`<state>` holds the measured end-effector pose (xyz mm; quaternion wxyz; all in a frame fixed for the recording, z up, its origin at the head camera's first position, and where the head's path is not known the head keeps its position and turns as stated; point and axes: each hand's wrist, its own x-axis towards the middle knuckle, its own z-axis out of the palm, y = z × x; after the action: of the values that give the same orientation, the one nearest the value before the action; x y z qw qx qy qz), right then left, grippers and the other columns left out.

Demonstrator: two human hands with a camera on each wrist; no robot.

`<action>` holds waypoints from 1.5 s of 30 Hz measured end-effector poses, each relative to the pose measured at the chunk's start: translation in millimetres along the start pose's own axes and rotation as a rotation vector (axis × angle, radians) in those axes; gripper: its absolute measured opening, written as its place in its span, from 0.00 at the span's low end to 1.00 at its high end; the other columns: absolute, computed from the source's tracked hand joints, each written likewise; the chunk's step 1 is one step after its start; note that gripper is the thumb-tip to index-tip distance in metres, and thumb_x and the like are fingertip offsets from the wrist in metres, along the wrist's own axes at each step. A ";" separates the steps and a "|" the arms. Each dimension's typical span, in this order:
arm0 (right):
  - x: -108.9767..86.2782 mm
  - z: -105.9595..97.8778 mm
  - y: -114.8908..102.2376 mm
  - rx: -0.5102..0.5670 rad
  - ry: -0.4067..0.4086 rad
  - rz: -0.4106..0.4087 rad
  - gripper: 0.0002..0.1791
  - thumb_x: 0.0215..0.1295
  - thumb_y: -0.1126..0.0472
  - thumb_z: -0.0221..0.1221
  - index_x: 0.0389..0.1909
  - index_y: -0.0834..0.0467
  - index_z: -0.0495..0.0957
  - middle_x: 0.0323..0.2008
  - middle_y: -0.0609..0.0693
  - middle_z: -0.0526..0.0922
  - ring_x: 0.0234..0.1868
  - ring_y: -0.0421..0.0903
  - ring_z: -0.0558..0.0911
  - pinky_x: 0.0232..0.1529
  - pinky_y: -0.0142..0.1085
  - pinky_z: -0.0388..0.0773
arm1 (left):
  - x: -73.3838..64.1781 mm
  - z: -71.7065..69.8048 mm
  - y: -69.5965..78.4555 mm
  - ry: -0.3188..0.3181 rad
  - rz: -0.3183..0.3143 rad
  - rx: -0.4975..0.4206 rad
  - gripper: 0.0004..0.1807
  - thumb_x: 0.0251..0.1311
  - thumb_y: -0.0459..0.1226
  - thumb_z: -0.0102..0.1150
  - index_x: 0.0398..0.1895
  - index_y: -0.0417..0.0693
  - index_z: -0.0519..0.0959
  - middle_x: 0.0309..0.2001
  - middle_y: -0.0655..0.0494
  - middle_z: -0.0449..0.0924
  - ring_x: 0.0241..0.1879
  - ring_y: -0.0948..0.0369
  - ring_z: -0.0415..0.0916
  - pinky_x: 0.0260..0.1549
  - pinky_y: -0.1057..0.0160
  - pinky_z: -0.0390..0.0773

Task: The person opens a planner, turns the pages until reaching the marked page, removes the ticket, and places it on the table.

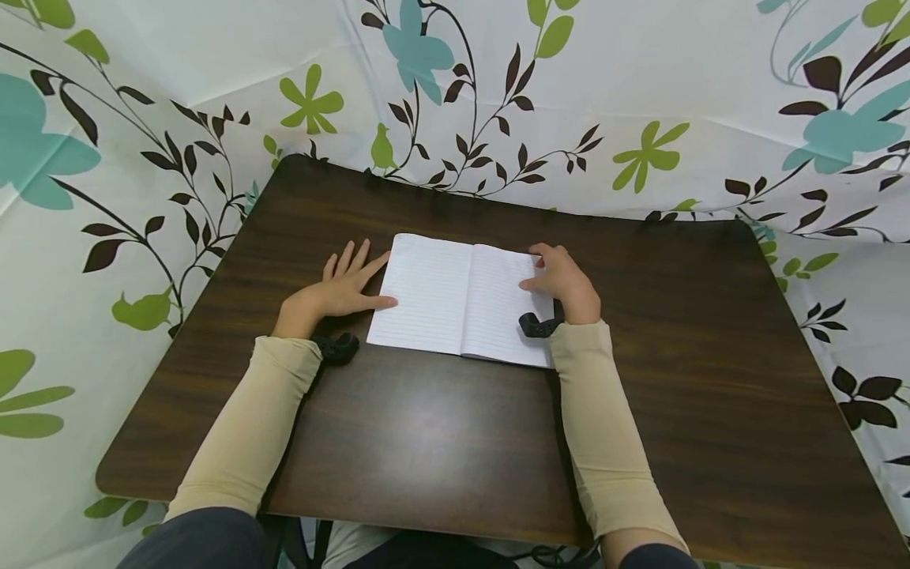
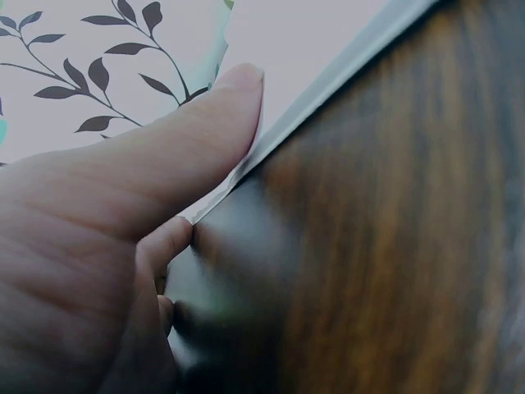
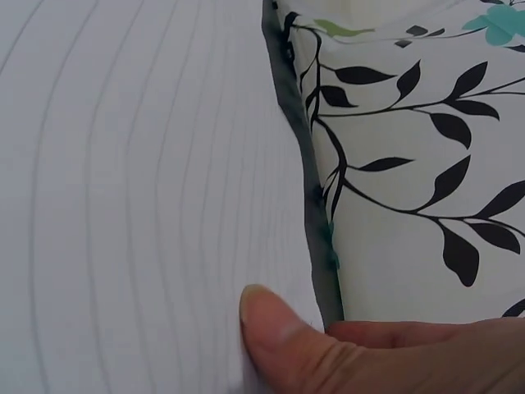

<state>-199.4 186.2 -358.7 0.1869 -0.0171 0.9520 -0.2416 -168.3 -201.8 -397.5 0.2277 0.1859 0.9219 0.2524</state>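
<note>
An open notebook (image 1: 426, 296) with blank lined pages lies on the dark wooden table, its fold running down the middle. My left hand (image 1: 330, 297) is at its left edge with fingers spread; the thumb rests on the page and the index fingertip meets the edge. In the left wrist view the left thumb (image 2: 193, 135) lies straight along the page border. At the right edge, my right hand (image 1: 574, 291) pinches the right page side. The right wrist view has the right thumb (image 3: 275, 324) on the lined paper (image 3: 139, 205), with a finger just past the edge.
The brown table (image 1: 441, 442) has rounded corners and reaches the patterned curtain (image 1: 498, 47) at the back and sides. A black wrist camera (image 1: 337, 348) sits on the left wrist, and another black camera (image 1: 538, 325) on the right overlaps the notebook.
</note>
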 end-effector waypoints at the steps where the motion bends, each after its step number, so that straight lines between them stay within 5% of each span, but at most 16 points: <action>1: -0.2 -0.2 0.4 -0.004 0.007 0.017 0.41 0.70 0.59 0.68 0.79 0.60 0.60 0.67 0.66 0.69 0.63 0.60 0.74 0.70 0.55 0.72 | 0.5 0.1 -0.4 0.001 -0.004 0.007 0.56 0.67 0.68 0.53 0.87 0.60 0.36 0.84 0.44 0.14 0.82 0.43 0.08 0.76 0.33 0.17; 9: -0.6 3.0 0.8 -0.013 0.060 0.071 0.40 0.68 0.57 0.70 0.77 0.58 0.65 0.64 0.64 0.71 0.60 0.59 0.74 0.66 0.54 0.74 | 4.2 2.8 -6.7 0.005 -0.008 0.009 0.59 0.64 0.72 0.52 0.87 0.59 0.37 0.84 0.45 0.14 0.82 0.44 0.08 0.76 0.33 0.17; 28: 0.0 6.3 5.1 -0.019 0.112 -0.009 0.36 0.66 0.61 0.72 0.73 0.59 0.70 0.62 0.64 0.75 0.60 0.58 0.73 0.66 0.54 0.74 | 4.0 3.3 -6.0 0.004 -0.014 0.009 0.60 0.63 0.74 0.51 0.87 0.60 0.36 0.84 0.46 0.14 0.82 0.44 0.08 0.76 0.35 0.17; 37: 2.2 8.1 1.7 0.000 0.230 0.015 0.26 0.64 0.59 0.73 0.59 0.60 0.76 0.63 0.64 0.69 0.66 0.66 0.65 0.68 0.64 0.56 | 4.5 2.2 -10.1 0.006 -0.013 0.009 0.62 0.61 0.76 0.51 0.87 0.61 0.36 0.84 0.46 0.15 0.82 0.45 0.08 0.76 0.35 0.17; 45: 0.8 11.1 6.6 0.053 0.324 0.006 0.14 0.73 0.57 0.65 0.49 0.63 0.80 0.56 0.64 0.73 0.60 0.66 0.68 0.63 0.64 0.50 | 5.7 2.9 -9.4 0.002 -0.021 0.011 0.59 0.65 0.71 0.53 0.87 0.61 0.36 0.84 0.46 0.15 0.82 0.45 0.08 0.77 0.35 0.17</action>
<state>-195.8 187.0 -371.0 0.0318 0.0301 0.9630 -0.2659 -173.6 -205.6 -406.8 0.2284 0.1772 0.9253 0.2453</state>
